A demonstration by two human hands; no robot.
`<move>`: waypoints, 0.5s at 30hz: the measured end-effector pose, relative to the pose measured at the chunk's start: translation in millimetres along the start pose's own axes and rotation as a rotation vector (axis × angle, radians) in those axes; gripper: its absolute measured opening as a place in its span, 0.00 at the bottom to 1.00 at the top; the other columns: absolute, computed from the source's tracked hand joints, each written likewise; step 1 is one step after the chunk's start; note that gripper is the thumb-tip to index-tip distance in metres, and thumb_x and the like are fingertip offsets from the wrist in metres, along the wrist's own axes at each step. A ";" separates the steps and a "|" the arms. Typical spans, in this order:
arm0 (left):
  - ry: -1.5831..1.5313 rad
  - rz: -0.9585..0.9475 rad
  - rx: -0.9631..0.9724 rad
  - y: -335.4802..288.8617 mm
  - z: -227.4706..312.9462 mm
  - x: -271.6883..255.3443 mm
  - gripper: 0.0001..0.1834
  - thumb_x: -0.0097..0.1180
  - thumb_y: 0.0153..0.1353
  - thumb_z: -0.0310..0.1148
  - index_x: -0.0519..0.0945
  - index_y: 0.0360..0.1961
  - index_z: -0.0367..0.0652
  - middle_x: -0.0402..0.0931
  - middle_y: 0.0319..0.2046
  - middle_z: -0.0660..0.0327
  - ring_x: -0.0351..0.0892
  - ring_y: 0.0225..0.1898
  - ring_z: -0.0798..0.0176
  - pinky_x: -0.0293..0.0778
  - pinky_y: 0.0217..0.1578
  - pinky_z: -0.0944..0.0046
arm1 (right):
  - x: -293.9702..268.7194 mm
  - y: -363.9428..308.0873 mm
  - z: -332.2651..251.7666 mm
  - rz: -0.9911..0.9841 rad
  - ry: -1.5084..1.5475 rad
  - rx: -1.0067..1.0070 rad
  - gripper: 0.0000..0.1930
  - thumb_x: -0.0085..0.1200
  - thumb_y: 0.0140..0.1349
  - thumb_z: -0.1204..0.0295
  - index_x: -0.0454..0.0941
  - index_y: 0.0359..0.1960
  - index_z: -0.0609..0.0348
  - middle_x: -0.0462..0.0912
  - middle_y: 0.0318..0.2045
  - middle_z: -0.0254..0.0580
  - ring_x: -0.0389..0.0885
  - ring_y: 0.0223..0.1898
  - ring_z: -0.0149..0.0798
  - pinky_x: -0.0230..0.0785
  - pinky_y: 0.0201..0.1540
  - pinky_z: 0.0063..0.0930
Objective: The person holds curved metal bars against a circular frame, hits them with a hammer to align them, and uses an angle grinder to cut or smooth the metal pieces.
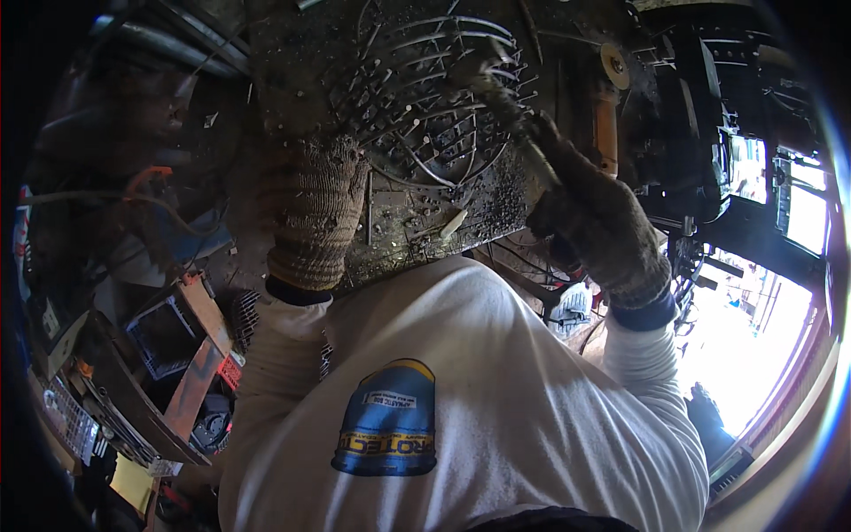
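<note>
A round metal grille of bent rods (432, 168) lies on a dark, grimy worktable (390, 257). My right hand (603, 213), in a dark knitted glove, is closed around the handle of a hammer (532, 155). The hammer slants up and left over the grille's right side; its head is blurred, so contact with the rods cannot be told. My left hand (315, 199), in a brown knitted glove, is at the table's left part, beside the grille's lower left edge. Its fingers are dark and smeared, and whether they hold anything cannot be told.
An orange angle grinder (606, 124) with a pale disc lies right of the grille. A short pale stick (453, 223) and a thin rod (370, 208) lie near the table's front edge. Scrap metal and a dark crate (168, 337) crowd the floor at left.
</note>
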State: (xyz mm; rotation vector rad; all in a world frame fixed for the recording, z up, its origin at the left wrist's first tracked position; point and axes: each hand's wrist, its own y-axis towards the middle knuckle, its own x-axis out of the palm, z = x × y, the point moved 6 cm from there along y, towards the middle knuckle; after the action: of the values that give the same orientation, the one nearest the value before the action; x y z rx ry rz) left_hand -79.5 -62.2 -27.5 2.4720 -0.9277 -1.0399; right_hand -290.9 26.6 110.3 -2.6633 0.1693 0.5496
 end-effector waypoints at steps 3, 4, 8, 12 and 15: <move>0.046 0.039 0.006 0.5 1.9 -1.2 0.43 0.20 0.70 0.64 0.78 0.49 0.37 0.79 0.33 0.42 0.79 0.26 0.45 0.76 0.23 0.46 | 10.4 7.0 -14.4 -0.155 -0.138 0.038 0.34 0.51 0.71 0.60 0.54 0.74 0.57 0.81 0.25 0.34 0.73 0.21 0.21 0.66 0.24 0.17; 0.073 0.062 0.029 -0.5 3.5 -1.0 0.45 0.17 0.70 0.62 0.82 0.43 0.35 0.81 0.29 0.42 0.81 0.25 0.46 0.79 0.24 0.48 | 13.7 7.3 -15.4 -0.191 -0.081 0.103 0.34 0.52 0.71 0.60 0.54 0.73 0.57 0.81 0.25 0.34 0.73 0.21 0.21 0.66 0.24 0.17; -0.213 -0.010 0.017 -17.8 11.7 11.5 0.37 0.33 0.69 0.65 0.74 0.58 0.44 0.78 0.43 0.40 0.81 0.30 0.40 0.77 0.24 0.39 | 14.3 8.2 -25.1 -0.239 -0.096 0.183 0.31 0.51 0.71 0.64 0.56 0.73 0.55 0.81 0.26 0.35 0.75 0.22 0.22 0.67 0.23 0.18; -0.252 0.047 0.062 -20.6 13.6 12.6 0.34 0.38 0.70 0.61 0.74 0.60 0.45 0.78 0.46 0.40 0.82 0.33 0.40 0.79 0.25 0.38 | 7.4 6.7 -28.6 -0.255 -0.189 0.215 0.29 0.49 0.72 0.71 0.58 0.73 0.52 0.81 0.27 0.36 0.77 0.23 0.23 0.68 0.22 0.19; -0.243 0.055 0.060 -17.5 10.2 7.0 0.33 0.39 0.70 0.60 0.73 0.61 0.45 0.78 0.47 0.41 0.82 0.33 0.41 0.79 0.25 0.39 | -0.7 6.9 -31.8 -0.129 0.058 0.219 0.29 0.50 0.71 0.70 0.57 0.73 0.50 0.82 0.28 0.38 0.77 0.23 0.23 0.69 0.21 0.19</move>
State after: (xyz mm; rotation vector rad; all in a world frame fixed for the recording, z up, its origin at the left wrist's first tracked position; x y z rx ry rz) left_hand -75.4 -54.1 -46.9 2.3889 -1.1071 -1.3326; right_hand -281.7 7.0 134.7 -2.4576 0.0692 0.3890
